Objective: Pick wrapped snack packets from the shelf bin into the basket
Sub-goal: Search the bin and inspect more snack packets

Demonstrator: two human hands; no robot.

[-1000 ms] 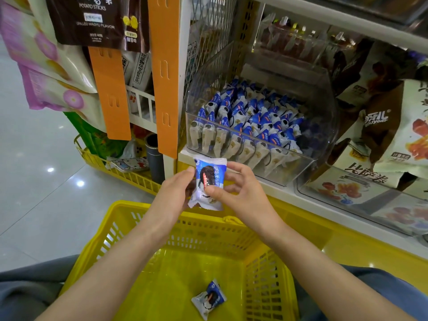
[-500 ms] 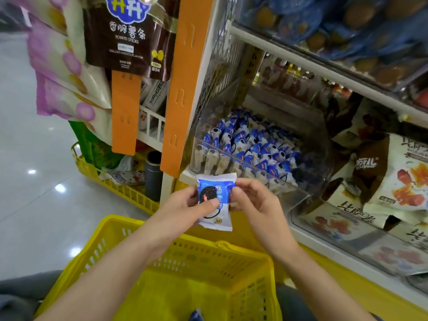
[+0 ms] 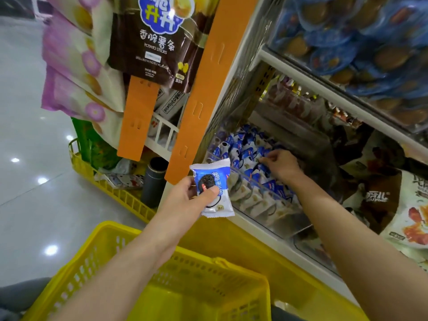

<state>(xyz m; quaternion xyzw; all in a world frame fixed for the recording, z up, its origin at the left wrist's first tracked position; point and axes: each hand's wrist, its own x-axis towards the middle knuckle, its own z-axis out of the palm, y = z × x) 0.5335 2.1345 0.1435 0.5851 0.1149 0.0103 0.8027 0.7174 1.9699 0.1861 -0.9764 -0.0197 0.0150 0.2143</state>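
1. Holding one packet, the left hand pinches it with the thumb across the printed face and the fingers behind. That flat grip probably suits a thin, slippery wrapper.
2. That packet hangs in the air just in front of the bin, near its left end. It is not yet in the basket.
3. The right hand is down inside the bin, knuckles up, fingers curled among the packets. I cannot tell whether it has one pinched or is only touching them.
4. The bin is clear and open at the top, and its packets stand on edge in packed rows. Reaching in from above looks like the easy way to reach one.
5. The basket sits low under both forearms, close against the shelf, so a drop from either hand would be short.
6. Parking one packet in the left hand seems to free the right to fetch another. Both could then go down together.
7. The rows are tight, so lifting one packet could drag its neighbours up.
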